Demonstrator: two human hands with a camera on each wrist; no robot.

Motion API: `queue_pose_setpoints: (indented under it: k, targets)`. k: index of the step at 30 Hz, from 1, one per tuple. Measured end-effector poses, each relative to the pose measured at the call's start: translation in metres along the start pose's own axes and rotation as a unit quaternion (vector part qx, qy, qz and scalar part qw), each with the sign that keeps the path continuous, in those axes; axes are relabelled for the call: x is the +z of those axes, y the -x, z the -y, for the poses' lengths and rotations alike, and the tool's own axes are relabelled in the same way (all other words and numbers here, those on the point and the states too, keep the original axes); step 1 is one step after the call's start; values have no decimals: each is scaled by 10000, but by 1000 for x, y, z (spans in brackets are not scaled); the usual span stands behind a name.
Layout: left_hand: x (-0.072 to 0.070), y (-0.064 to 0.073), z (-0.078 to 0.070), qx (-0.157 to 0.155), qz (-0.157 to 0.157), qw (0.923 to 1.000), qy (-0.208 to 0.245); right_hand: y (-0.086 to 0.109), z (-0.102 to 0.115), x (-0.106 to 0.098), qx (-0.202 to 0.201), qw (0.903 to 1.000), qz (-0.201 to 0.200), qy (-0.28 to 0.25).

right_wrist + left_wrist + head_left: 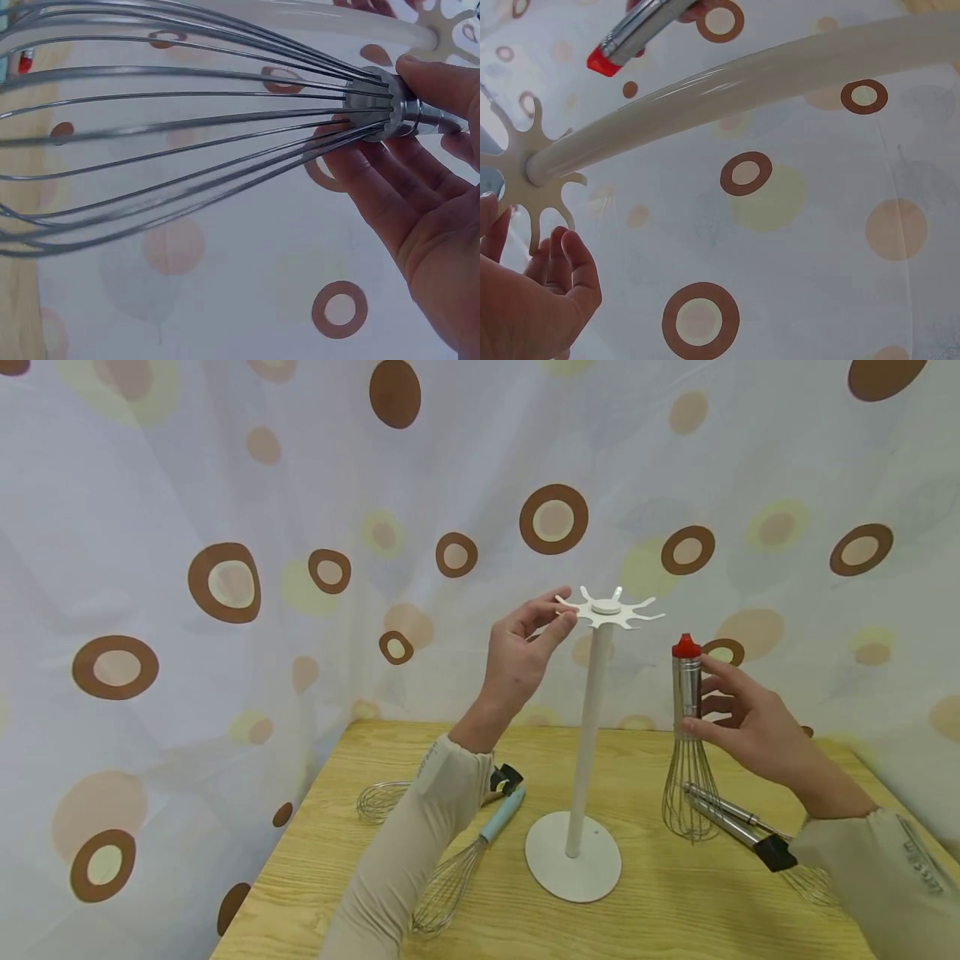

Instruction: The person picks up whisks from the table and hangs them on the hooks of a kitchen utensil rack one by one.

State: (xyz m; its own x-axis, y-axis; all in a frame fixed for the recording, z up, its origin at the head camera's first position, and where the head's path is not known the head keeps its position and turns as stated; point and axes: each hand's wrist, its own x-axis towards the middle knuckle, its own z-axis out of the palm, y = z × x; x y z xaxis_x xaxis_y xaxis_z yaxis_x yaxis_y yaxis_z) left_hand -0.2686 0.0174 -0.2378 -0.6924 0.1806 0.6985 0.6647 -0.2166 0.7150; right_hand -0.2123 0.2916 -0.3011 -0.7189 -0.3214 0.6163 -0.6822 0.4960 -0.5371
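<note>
In the head view a white rack [591, 727] stands upright, a round plate of curved prongs at its top and a disc as its foot. My left hand [521, 647] pinches a prong on the plate's left side between thumb and fingers; the left wrist view shows the fingertips at that prong [535, 229]. To the right of the rack, my right hand [757, 735] grips a steel whisk [686, 693] by its handle. It hangs upright, red cap up and wires down, apart from the rack. The right wrist view shows thumb and fingers around its handle collar [371, 101].
On the wooden table [645, 910] a whisk with a light blue handle [504, 814] lies left of the rack's foot. Behind my left sleeve is another whisk [382, 799] near a black handle end [507, 778]. More steel whisks [723, 820] lie at right. A patterned curtain [465, 460] surrounds the table.
</note>
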Motion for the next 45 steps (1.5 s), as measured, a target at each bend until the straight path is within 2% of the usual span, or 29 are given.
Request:
queue_pose_setpoints:
  k: [6, 12, 19, 23, 31, 36, 45]
  targets:
    - [2, 5, -21, -12, -108, 9999, -132, -19, 18, -3, -287, 9993, -187, -115]
    - [4, 6, -23, -38, -100, 9999, -82, -26, 29, 3, -345, 9984, -144, -413]
    - [4, 7, -23, -63, -106, 9999, -69, -30, 31, 8, -434, 9986, -116, -274]
    - [5, 6, -22, -34, -109, 9999, 18, -31, 29, 11, -452, 9987, -113, -223]
    - [3, 1, 4, -96, -81, 9998, 128, -33, 26, 20, -392, 9990, -177, -132]
    - [3, 1, 6, -91, -91, 9998, 168, -33, 24, 26, -265, 9995, -147, -109]
    - [2, 0, 7, -105, -51, 9996, 273, -22, 8, 31, -184, 9992, 217, -278]
